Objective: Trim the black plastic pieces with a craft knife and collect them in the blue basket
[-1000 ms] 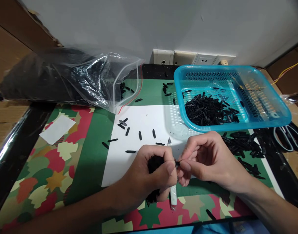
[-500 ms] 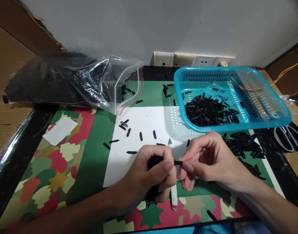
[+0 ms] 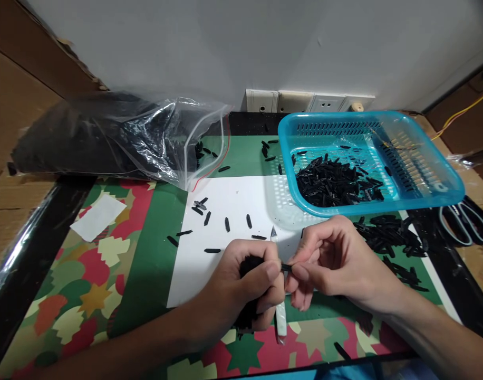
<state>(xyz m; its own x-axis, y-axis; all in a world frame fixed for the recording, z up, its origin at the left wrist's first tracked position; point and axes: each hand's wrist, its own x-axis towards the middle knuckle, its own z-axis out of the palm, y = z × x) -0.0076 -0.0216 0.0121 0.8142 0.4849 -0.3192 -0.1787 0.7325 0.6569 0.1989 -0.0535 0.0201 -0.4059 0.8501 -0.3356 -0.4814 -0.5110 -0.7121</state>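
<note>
My left hand (image 3: 251, 287) is closed around a bunch of small black strips (image 3: 247, 315), part of which sticks out below the fingers. One thin black strip (image 3: 286, 268) bridges the gap between my two hands, pinched at its left end by my left thumb and forefinger. Its right end sits between the thumb and forefinger of my right hand (image 3: 324, 258). Under the hands lies a craft knife with a white handle (image 3: 280, 319), its pointed blade on the white paper (image 3: 233, 195). Several loose black strips (image 3: 227, 224) are scattered over that paper.
At the right stands a blue plastic basket (image 3: 419, 203) with a heap of black strips in it. More strips (image 3: 392, 235) lie in front of it, beside scissors (image 3: 465, 224). A zip bag (image 3: 103, 137) full of black material rests at the back left, near a white paper scrap (image 3: 98, 217).
The view has shifted slightly. Both hands keep nearly the same pose, with the black strip still held between them; the right fingertips sit a little closer to the left hand.
</note>
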